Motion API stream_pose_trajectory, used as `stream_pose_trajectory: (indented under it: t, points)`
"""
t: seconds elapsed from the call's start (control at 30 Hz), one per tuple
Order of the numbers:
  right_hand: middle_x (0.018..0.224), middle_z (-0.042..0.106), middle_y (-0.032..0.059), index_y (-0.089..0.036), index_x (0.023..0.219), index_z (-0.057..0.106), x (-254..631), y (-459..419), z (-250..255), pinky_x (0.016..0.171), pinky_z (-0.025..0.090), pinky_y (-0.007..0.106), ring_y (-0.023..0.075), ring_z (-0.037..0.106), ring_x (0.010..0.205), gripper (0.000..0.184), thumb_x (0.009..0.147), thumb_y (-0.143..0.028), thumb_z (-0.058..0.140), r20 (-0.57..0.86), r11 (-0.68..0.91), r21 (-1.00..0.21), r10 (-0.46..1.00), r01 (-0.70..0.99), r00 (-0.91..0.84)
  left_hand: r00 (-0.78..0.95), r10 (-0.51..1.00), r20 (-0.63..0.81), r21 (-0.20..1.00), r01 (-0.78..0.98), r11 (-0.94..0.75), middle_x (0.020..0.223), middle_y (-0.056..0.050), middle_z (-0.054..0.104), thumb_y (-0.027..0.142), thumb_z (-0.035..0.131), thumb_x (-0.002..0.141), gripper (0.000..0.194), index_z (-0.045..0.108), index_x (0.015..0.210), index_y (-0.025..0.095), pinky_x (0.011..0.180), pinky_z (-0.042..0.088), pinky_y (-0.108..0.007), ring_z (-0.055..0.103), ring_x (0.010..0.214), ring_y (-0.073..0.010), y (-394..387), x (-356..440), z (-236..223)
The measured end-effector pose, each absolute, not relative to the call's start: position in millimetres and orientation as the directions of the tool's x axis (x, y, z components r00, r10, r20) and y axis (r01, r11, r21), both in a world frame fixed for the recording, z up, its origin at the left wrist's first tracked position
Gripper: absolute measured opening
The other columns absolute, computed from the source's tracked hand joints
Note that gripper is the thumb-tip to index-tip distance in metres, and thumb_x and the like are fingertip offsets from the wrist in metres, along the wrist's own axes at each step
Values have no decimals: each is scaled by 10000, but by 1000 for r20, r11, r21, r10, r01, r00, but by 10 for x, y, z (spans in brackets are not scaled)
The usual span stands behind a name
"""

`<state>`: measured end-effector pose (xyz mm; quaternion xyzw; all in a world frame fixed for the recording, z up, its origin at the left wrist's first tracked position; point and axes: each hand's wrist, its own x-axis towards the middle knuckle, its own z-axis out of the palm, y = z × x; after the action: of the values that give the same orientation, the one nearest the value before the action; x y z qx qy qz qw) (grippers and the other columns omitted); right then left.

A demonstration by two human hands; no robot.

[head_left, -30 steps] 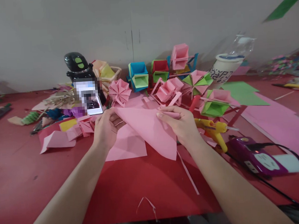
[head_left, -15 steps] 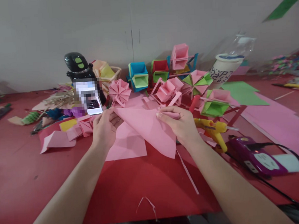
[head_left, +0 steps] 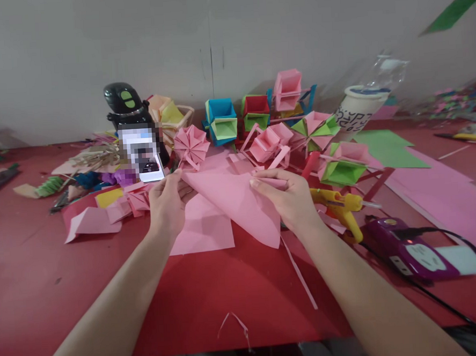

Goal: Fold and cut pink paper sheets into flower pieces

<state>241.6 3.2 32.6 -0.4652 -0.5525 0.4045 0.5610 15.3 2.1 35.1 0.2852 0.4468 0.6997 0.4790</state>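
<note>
A sheet of pink paper (head_left: 239, 202) is held up between my two hands, bent over so that its lower corner hangs towards me. My left hand (head_left: 167, 204) pinches its left tip between thumb and finger. At the paper's right part, my right hand (head_left: 284, 194) grips a folded edge, thumb on top. Below it, a second pink sheet (head_left: 201, 236) lies flat on the red table (head_left: 213, 292). Thin pink paper strips (head_left: 299, 273) lie near my right forearm and by the front edge.
Folded paper lanterns (head_left: 221, 120) in several colours stand along the back. A phone (head_left: 150, 164) leans on a black figure (head_left: 126, 107) at left. Right of my hand are a yellow glue gun (head_left: 342, 206), a purple power strip (head_left: 412, 250) with cables, a patterned cup (head_left: 358, 109) and green paper (head_left: 389, 147).
Almost nothing differs. The pink sheet's hanging corner has risen very slightly, and the whole view has shifted a little; both hands keep their hold.
</note>
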Motion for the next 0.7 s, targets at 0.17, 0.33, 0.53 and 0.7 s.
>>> stream_pose_trajectory:
  t: [0.17,0.33,0.53,0.7]
  points:
    - [904,784,29,-242,853,799,2414,17,348,811,560,353,216,724,869,182,724,-358,855,250,245,-967,965,67,78,-360,932,-37,882,-450,-139,709,-3,709,267,734,763,144,620,724,188,714,586,-287,697,663,-147,17,148,347]
    - [891,785,26,-237,850,803,2409,33,324,837,561,356,219,726,880,192,706,-347,868,243,241,-970,960,30,138,-188,981,-41,872,-487,-57,853,-64,764,396,809,752,276,668,810,165,770,584,-313,730,786,-187,-34,201,364]
    - [874,784,22,-245,861,805,2418,67,282,827,575,360,214,731,861,190,715,-350,866,245,249,-969,957,-6,157,-110,994,-1,911,-409,-44,816,-49,747,332,863,727,259,711,777,129,839,587,-326,721,783,-165,-49,225,326]
    - [868,786,26,-242,869,806,2414,49,317,813,587,360,215,738,847,177,725,-333,853,253,252,-967,954,25,162,-156,988,1,923,-380,-61,776,-36,729,320,876,716,249,733,769,123,795,608,-310,711,734,-148,-31,190,335]
